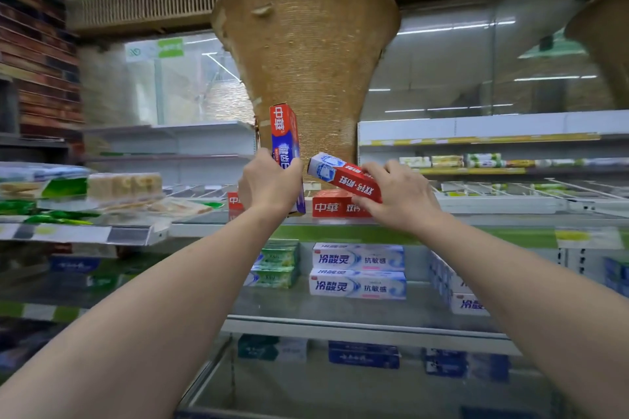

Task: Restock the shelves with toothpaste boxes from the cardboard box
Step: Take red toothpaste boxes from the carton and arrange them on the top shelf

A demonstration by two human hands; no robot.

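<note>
Holding one toothpaste box apiece, both hands are raised to the upper shelf (391, 219): the left hand (269, 182) has its grip clamped round the lower half of an upright red-and-blue box (284, 133), and the right hand (396, 196) has its grip clamped on a tilted red box (343, 177) whose free end points toward ten o'clock, close to the upright one. From the hands, a stack of red boxes (332, 204) sits on the shelf at six o'clock, just behind the wrists. Likely trouble: the two carried boxes may knock together, being so near, and either could slip since each is held at one end only; the tilted box could also push the stacked ones askew if set down at that angle. A woven cone-shaped pillar (306, 54) stands right behind, at twelve o'clock, and the upright box could strike it. As for containers, the cardboard box is not in view, so its contents cannot be told. On the shelf below, at five o'clock, lie two white-and-blue boxes (357, 270) stacked flat, with green boxes (277, 265) beside them at seven o'clock.
</note>
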